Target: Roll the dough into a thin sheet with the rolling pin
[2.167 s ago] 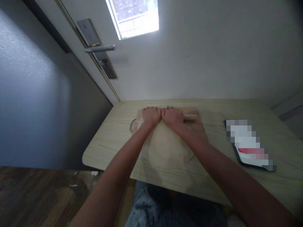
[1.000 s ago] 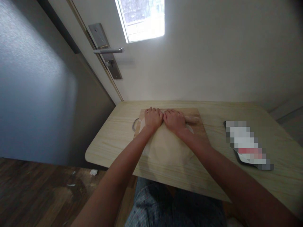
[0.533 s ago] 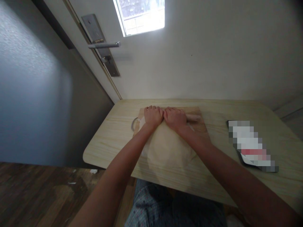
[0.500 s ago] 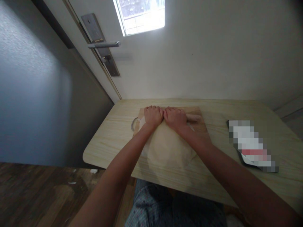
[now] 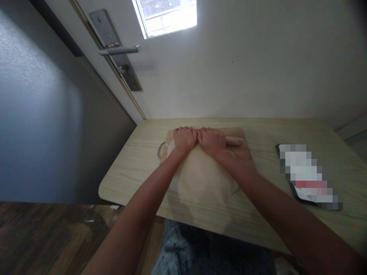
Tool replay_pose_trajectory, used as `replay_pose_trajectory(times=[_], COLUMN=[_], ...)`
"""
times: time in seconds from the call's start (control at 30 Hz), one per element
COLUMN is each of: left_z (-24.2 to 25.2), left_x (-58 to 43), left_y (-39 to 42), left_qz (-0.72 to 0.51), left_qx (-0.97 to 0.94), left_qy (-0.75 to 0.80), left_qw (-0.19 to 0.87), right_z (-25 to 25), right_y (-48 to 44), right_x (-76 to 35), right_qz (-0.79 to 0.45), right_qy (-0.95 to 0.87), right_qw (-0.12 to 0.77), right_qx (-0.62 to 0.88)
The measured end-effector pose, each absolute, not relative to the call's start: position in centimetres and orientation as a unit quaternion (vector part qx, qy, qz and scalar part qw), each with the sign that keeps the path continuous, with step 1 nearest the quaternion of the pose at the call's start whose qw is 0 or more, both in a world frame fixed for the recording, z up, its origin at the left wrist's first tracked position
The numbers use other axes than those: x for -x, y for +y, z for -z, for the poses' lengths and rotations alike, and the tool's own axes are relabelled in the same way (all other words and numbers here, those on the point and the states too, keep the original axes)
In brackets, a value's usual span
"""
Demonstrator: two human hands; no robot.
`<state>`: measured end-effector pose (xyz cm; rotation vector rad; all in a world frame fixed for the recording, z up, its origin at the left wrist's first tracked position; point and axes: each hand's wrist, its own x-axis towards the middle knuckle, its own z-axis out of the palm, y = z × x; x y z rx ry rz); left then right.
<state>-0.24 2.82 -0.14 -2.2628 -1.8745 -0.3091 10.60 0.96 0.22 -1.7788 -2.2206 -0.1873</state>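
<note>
Side by side near the far edge of a wooden cutting board [image 5: 247,151], my left hand [image 5: 185,138] and my right hand [image 5: 211,140] are closed over a rolling pin [image 5: 235,141]. Only the pin's right end shows; the rest is hidden under my hands and the dough. A wide, pale sheet of rolled dough [image 5: 205,175] spreads from under my hands toward me, and its near part hangs past the board onto the table. White flour dusts the board by the dough's left side. A metal ring handle [image 5: 161,151] sticks out at the board's left.
The board lies on a light wood-grain table [image 5: 126,168] set against a white door with a metal handle [image 5: 120,50] and a small bright window [image 5: 169,19]. At the table's right lies a dark-edged flat item [image 5: 308,175], blurred out. A grey panel [image 5: 40,126] stands left.
The view has shifted slightly. My hands stay closed on the rolling pin at the far part of the board, with little visible movement of the pin or dough.
</note>
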Motion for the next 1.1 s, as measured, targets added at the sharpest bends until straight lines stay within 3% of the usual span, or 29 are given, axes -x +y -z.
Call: replay_pose_trajectory(times=[1.1], left_z=[0.29], left_x=[0.33], left_y=[2.95], left_qz=[0.109], left_qx=[0.761], left_qy=[-0.63], left_qw=[0.109], right_z=[-0.03], right_y=[1.01], right_x=[-10.61], right_qz=[0.077], right_qy=[-0.773], right_qw=[0.142], right_qx=[0.614])
